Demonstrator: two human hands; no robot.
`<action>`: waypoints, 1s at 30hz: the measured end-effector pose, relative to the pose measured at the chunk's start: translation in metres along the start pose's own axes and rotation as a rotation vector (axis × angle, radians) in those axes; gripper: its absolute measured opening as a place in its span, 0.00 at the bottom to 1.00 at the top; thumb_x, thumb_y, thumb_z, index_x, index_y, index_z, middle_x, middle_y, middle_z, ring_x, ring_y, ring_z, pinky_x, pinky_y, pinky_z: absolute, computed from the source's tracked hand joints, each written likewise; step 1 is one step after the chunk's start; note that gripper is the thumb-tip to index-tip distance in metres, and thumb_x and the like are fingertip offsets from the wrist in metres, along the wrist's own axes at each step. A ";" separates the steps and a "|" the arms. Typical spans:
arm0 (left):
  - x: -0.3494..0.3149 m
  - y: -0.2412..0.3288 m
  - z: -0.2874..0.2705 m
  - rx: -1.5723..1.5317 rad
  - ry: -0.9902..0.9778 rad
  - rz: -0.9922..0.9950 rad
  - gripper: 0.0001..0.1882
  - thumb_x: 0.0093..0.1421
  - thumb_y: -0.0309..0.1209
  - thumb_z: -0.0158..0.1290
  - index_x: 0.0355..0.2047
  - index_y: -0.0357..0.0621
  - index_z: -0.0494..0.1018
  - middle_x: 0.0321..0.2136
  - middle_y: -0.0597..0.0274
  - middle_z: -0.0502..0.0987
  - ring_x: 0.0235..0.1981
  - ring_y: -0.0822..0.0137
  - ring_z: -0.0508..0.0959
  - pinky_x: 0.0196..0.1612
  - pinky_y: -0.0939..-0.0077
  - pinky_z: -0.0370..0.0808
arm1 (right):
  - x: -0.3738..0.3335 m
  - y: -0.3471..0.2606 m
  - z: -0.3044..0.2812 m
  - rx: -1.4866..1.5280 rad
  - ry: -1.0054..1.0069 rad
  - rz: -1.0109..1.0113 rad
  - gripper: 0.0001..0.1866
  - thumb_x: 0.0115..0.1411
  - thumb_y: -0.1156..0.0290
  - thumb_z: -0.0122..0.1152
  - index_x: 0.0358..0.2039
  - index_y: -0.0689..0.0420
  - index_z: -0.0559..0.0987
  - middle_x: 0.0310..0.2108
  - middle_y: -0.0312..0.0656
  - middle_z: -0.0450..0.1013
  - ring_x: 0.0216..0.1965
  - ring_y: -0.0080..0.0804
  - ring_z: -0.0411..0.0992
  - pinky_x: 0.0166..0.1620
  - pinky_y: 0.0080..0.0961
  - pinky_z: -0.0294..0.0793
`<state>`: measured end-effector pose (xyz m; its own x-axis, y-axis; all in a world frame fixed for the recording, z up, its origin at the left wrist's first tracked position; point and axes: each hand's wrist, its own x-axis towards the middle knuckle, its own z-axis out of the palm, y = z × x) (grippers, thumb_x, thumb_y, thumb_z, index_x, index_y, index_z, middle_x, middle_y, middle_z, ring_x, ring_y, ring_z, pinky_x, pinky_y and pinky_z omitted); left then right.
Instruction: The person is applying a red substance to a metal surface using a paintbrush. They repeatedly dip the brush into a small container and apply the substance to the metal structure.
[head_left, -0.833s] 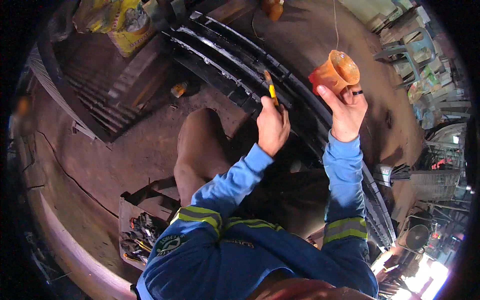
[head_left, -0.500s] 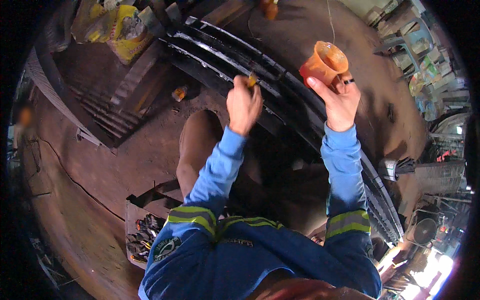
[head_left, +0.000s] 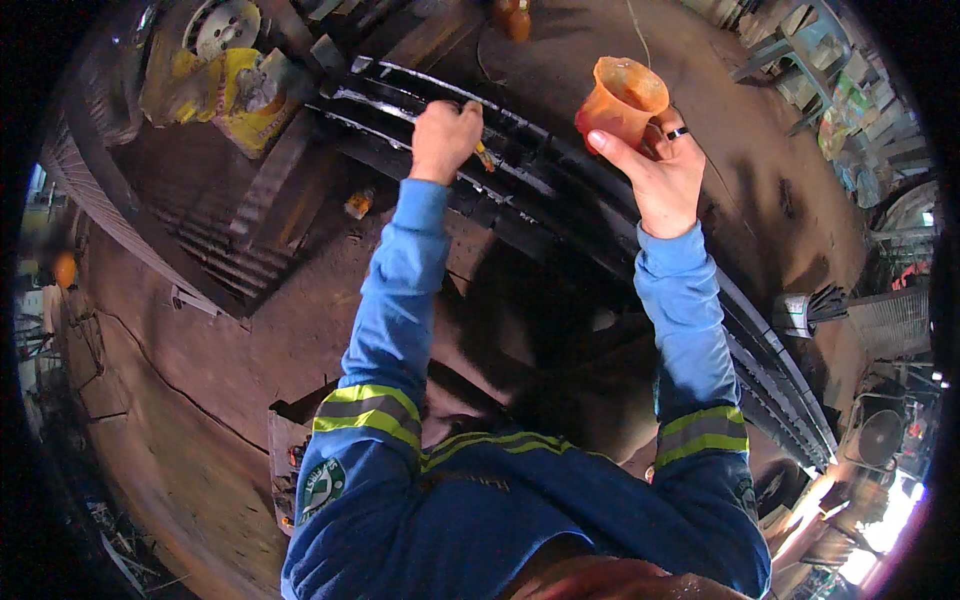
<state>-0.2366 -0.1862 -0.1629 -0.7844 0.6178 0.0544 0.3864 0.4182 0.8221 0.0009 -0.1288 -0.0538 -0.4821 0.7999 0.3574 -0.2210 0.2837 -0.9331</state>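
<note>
My right hand [head_left: 668,180] holds up an orange, translucent plastic cup [head_left: 622,105] with an uneven rim, its thumb and fingers wrapped around the side. Inside the cup a brownish-orange residue shows. Out over long, curved black metal bars [head_left: 540,175], my left hand [head_left: 445,142] is closed on a small paintbrush [head_left: 485,157], whose yellowish part sticks out beside the fingers; its tip is hard to make out. The bars run from the upper left to the lower right, with glossy, wet-looking streaks near the left hand.
A yellow sack [head_left: 245,100] lies upper left beside a metal wheel [head_left: 222,28] and a ribbed metal frame [head_left: 215,250]. A small orange container [head_left: 359,204] sits on the dirt floor. An orange jar [head_left: 514,20] stands at the top. At right are a chair [head_left: 800,70] and a fan [head_left: 880,436].
My left hand has moved left along the bars and turned, with the paintbrush now pointing down to the right. The right hand and cup have shifted slightly up and left in the view.
</note>
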 end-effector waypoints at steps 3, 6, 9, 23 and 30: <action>0.038 -0.017 0.020 -0.169 0.076 -0.030 0.18 0.55 0.38 0.53 0.22 0.31 0.77 0.14 0.55 0.74 0.12 0.67 0.73 0.17 0.70 0.69 | -0.003 -0.001 0.003 -0.032 0.002 0.021 0.33 0.46 0.78 0.77 0.53 0.64 0.74 0.44 0.43 0.77 0.43 0.27 0.77 0.49 0.24 0.76; 0.043 0.027 -0.005 -0.240 0.074 -0.051 0.20 0.55 0.39 0.54 0.21 0.29 0.76 0.13 0.54 0.74 0.12 0.65 0.74 0.17 0.71 0.69 | -0.006 -0.001 -0.004 -0.065 0.019 0.029 0.32 0.46 0.78 0.78 0.53 0.64 0.74 0.44 0.43 0.77 0.43 0.27 0.77 0.49 0.24 0.76; 0.033 0.041 -0.036 -0.025 0.191 0.028 0.25 0.56 0.47 0.52 0.29 0.31 0.80 0.33 0.31 0.78 0.41 0.35 0.78 0.48 0.52 0.75 | -0.007 -0.001 -0.009 -0.046 0.037 0.035 0.32 0.46 0.78 0.77 0.52 0.65 0.74 0.44 0.44 0.77 0.43 0.27 0.77 0.49 0.24 0.76; 0.020 0.009 -0.039 0.055 0.167 0.003 0.23 0.57 0.45 0.52 0.30 0.33 0.80 0.31 0.35 0.79 0.40 0.38 0.79 0.46 0.53 0.76 | -0.008 -0.001 -0.010 -0.115 0.033 0.020 0.32 0.46 0.79 0.77 0.52 0.66 0.74 0.44 0.46 0.77 0.43 0.28 0.77 0.50 0.25 0.77; 0.017 0.014 -0.002 -0.038 0.057 0.126 0.25 0.54 0.45 0.54 0.29 0.28 0.78 0.32 0.30 0.77 0.40 0.35 0.78 0.46 0.51 0.75 | -0.005 0.001 0.009 -0.037 0.041 0.028 0.32 0.45 0.78 0.78 0.52 0.66 0.74 0.44 0.45 0.77 0.43 0.28 0.77 0.50 0.25 0.77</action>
<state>-0.2458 -0.1709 -0.1494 -0.7574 0.6248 0.1898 0.4660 0.3135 0.8274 -0.0048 -0.1374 -0.0563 -0.4527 0.8283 0.3303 -0.1764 0.2799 -0.9437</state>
